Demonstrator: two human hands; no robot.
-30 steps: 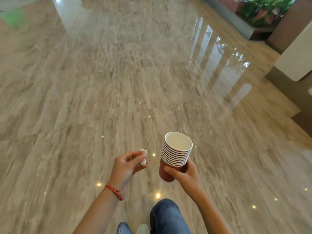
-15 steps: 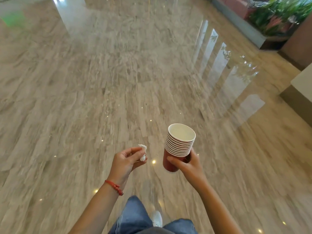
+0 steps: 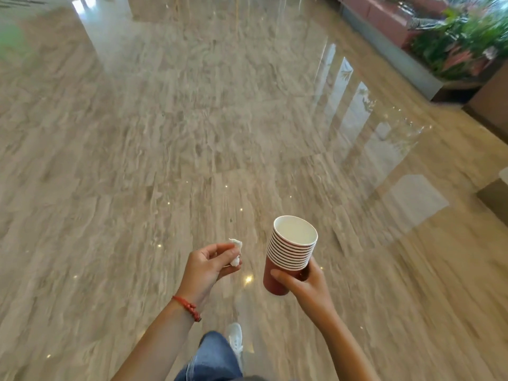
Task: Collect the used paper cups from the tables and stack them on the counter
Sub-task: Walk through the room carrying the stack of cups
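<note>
Right hand [image 3: 303, 284] low and right of centre in the frame, thumb and fingers wrapped round the base of a stack of red paper cups [image 3: 291, 254], white rims nested, top cup open to the camera and tilted slightly. No print or logo legible on the cups. Left hand [image 3: 204, 266] just left of the stack and apart from it, pinching a crumpled white tissue [image 3: 235, 253] between thumb and fingertips; a red bracelet [image 3: 187, 307] sits on that wrist. Below, a jeans leg [image 3: 211, 358] and a white shoe [image 3: 235, 339] at the bottom edge. Glossy marble floor [image 3: 165, 147] runs wide open through the left and centre. Along the upper right a planter ledge [image 3: 384, 26] with green plants [image 3: 461, 42]; a brown block [image 3: 494, 196] cuts in at the right edge.
</note>
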